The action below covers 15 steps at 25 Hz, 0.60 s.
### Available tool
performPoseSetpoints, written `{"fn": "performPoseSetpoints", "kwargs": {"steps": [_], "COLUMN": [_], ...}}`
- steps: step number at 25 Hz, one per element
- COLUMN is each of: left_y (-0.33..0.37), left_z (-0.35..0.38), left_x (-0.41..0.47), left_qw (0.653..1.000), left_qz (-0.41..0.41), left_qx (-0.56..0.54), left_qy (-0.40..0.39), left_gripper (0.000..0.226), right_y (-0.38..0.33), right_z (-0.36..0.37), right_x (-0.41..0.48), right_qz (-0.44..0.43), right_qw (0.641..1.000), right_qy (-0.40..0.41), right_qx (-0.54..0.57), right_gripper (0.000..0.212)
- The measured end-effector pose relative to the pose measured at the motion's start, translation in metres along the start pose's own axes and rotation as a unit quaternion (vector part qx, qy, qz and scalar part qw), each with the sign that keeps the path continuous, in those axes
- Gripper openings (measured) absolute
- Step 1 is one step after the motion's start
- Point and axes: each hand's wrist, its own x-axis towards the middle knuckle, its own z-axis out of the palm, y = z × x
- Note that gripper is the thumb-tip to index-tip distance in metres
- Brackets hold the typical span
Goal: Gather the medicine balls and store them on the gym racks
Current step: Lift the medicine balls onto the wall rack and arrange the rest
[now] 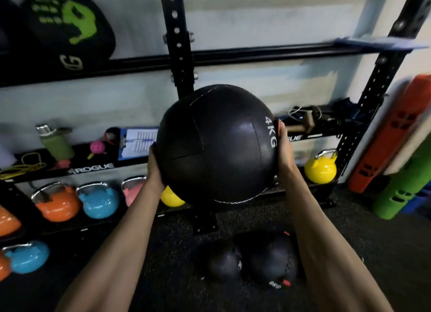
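Observation:
A large black medicine ball [217, 146] marked "4KG" hangs in the air in front of the black gym rack [176, 31]. My left hand [155, 167] presses its left side and my right hand [284, 146] presses its right side. Two more black medicine balls lie on the dark floor below, a smaller one [221, 262] and a bigger one [270, 262] touching it. Another black ball with a green handprint [67, 24] sits on the rack's upper shelf at the top left.
Orange [58, 202], blue [99, 202], pink and yellow [320, 168] kettlebells line the low shelves. The middle shelf holds a green bottle [56, 143], a clipboard [137, 142] and cables. Orange [391, 134] and green [405, 185] rolls lean at the right.

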Motion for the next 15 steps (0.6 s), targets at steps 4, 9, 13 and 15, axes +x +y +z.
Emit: {"fn": "performPoseSetpoints", "kwargs": {"steps": [4,9,13,15], "left_y": [0.044,0.097,0.134,0.148], "left_z": [0.065,0.116,0.154,0.166], "left_x": [-0.009,0.014,0.047,0.064], "left_qw": [0.999,0.992,0.982,0.978], "left_qz": [0.034,0.120,0.183,0.197], "left_qx": [0.003,0.002,0.007,0.002], "left_qy": [-0.041,-0.050,-0.054,-0.071], "left_gripper": [0.039,0.046,0.046,0.042], "right_y": [-0.069,-0.134,-0.187,-0.199], "right_z": [-0.006,0.002,0.019,0.026], "right_x": [0.037,0.102,0.133,0.142], "right_qz": [-0.039,-0.117,-0.155,-0.158], "right_qw": [0.999,0.989,0.980,0.979], "right_qy": [-0.008,-0.077,-0.105,-0.104], "right_qx": [0.019,0.042,0.064,0.079], "right_gripper": [0.070,0.075,0.076,0.071]}}
